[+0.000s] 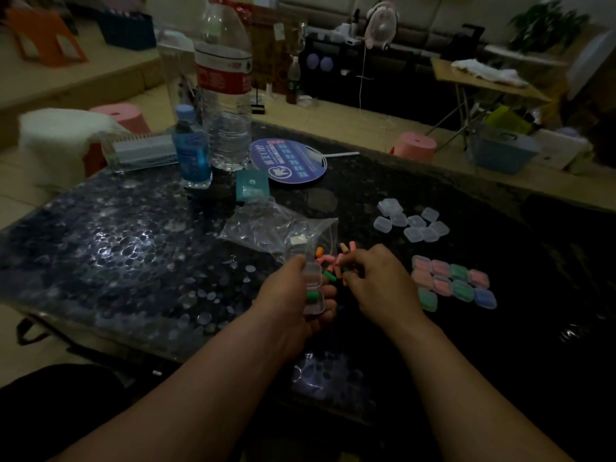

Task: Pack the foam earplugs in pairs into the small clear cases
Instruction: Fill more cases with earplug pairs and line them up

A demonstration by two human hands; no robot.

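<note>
Left hand (293, 295) gripped an open clear case (315, 288) with one green earplug (311, 296) inside. Right hand (376, 281) curled over the loose earplugs (328, 260); whether it pinched one was hidden.

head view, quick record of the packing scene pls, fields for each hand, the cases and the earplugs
left hand: holds open case with one green earplug inside
right hand: fingers curled down into loose earplugs; grip unclear
empty cases: cluster on the table beyond the right hand
filled cases: closed, in rows to the right of the right hand
bag: clear plastic, behind the left hand
</note>
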